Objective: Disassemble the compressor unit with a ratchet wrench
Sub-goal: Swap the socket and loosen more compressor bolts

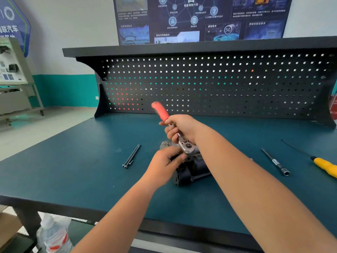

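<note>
Teal bench top (73, 170), backed by a dark pegboard (209, 84), carried the compressor unit (193, 168) near its centre. The right hand (180, 127) was closed round the shank of the ratchet wrench (187, 146) below its red handle, which pointed up toward the pegboard. The wrench head sat on the unit's top. The left hand (164, 165) gripped the unit's upper end with curled fingers, beside the wrench head. Two long bolts (131, 156) lay together to the left, apart from the unit. An extension bar (275, 162) and a yellow-handled screwdriver (326, 167) lay to the right.

Your right hand (180, 127) gripping the ratchet (175, 130) near its head, red handle up toward the pegboard (218, 84), your left hand (165, 166) holding the compressor (193, 168), two bolts (131, 156) on the bench (73, 161) left of it
</note>
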`<control>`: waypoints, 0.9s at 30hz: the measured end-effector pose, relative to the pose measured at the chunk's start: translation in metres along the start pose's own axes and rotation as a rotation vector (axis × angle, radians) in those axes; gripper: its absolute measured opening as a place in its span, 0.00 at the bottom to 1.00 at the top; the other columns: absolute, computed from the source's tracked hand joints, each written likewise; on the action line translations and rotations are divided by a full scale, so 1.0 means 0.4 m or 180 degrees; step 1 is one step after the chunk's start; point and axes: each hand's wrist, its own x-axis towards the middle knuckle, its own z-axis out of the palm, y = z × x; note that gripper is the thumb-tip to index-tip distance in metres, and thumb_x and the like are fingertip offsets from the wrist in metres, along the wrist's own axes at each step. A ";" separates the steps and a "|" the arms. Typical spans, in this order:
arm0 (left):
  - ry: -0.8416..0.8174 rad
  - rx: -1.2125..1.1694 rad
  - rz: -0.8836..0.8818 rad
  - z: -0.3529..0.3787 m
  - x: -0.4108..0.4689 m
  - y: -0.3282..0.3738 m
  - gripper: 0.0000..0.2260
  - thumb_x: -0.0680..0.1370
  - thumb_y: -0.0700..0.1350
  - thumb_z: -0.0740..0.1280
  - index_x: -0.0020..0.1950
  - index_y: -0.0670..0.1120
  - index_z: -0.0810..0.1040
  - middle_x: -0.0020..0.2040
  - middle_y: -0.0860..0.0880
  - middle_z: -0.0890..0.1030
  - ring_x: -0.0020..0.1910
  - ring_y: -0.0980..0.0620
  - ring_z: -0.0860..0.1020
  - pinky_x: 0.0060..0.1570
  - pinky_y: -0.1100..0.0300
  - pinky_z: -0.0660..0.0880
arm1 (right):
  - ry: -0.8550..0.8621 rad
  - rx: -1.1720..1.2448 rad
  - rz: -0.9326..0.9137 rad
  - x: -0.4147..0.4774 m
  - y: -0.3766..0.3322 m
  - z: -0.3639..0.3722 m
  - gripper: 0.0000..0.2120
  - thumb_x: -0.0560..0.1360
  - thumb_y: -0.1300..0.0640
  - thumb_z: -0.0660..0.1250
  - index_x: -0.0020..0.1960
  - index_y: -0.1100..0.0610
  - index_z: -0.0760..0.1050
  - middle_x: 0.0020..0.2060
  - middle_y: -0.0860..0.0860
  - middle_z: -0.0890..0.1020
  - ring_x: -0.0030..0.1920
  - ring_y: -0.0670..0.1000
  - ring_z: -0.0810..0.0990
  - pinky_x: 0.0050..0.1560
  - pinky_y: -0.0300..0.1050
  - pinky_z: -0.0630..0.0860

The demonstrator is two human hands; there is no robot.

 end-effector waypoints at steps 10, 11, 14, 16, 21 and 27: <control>0.0667 -0.0119 0.0008 0.068 -0.001 -0.004 0.11 0.75 0.43 0.65 0.55 0.44 0.82 0.43 0.64 0.78 0.44 0.71 0.74 0.46 0.76 0.67 | 0.1659 0.4138 -0.2120 -0.136 0.206 -0.068 0.18 0.81 0.66 0.46 0.35 0.58 0.64 0.19 0.51 0.71 0.21 0.48 0.72 0.37 0.42 0.72; 0.0687 -0.0065 0.0070 0.072 -0.007 -0.005 0.12 0.74 0.43 0.65 0.56 0.45 0.81 0.44 0.65 0.77 0.45 0.70 0.73 0.47 0.76 0.67 | 0.1690 0.4223 -0.2233 -0.141 0.228 -0.061 0.18 0.82 0.65 0.46 0.36 0.58 0.64 0.20 0.51 0.71 0.23 0.48 0.72 0.36 0.42 0.73; 0.0598 -0.0049 0.0192 0.067 -0.020 -0.014 0.12 0.75 0.44 0.64 0.57 0.48 0.81 0.45 0.66 0.79 0.47 0.69 0.74 0.48 0.75 0.67 | 0.1688 0.4074 -0.2325 -0.122 0.227 -0.067 0.16 0.82 0.63 0.47 0.37 0.55 0.60 0.24 0.49 0.66 0.24 0.47 0.67 0.34 0.41 0.71; 0.0355 -0.0183 0.0186 0.047 -0.016 -0.012 0.11 0.75 0.44 0.64 0.56 0.49 0.80 0.45 0.67 0.80 0.47 0.71 0.75 0.46 0.77 0.67 | 0.1659 0.3624 -0.2172 -0.095 0.184 -0.079 0.15 0.81 0.64 0.49 0.37 0.53 0.57 0.25 0.47 0.62 0.23 0.46 0.63 0.32 0.39 0.67; -0.0351 -0.0094 -0.0077 0.004 0.014 -0.002 0.07 0.78 0.41 0.64 0.54 0.45 0.78 0.43 0.56 0.80 0.41 0.63 0.73 0.44 0.69 0.69 | 0.1078 0.1851 -0.1013 -0.029 0.058 -0.066 0.13 0.80 0.65 0.53 0.37 0.55 0.59 0.17 0.44 0.62 0.16 0.41 0.60 0.19 0.33 0.61; -0.0490 -0.0146 -0.0197 -0.025 0.027 0.008 0.10 0.79 0.38 0.63 0.51 0.52 0.79 0.40 0.67 0.80 0.40 0.68 0.76 0.42 0.74 0.68 | 0.0163 0.0523 0.0144 0.025 0.007 -0.049 0.08 0.81 0.62 0.51 0.46 0.60 0.66 0.19 0.46 0.66 0.16 0.40 0.63 0.17 0.31 0.62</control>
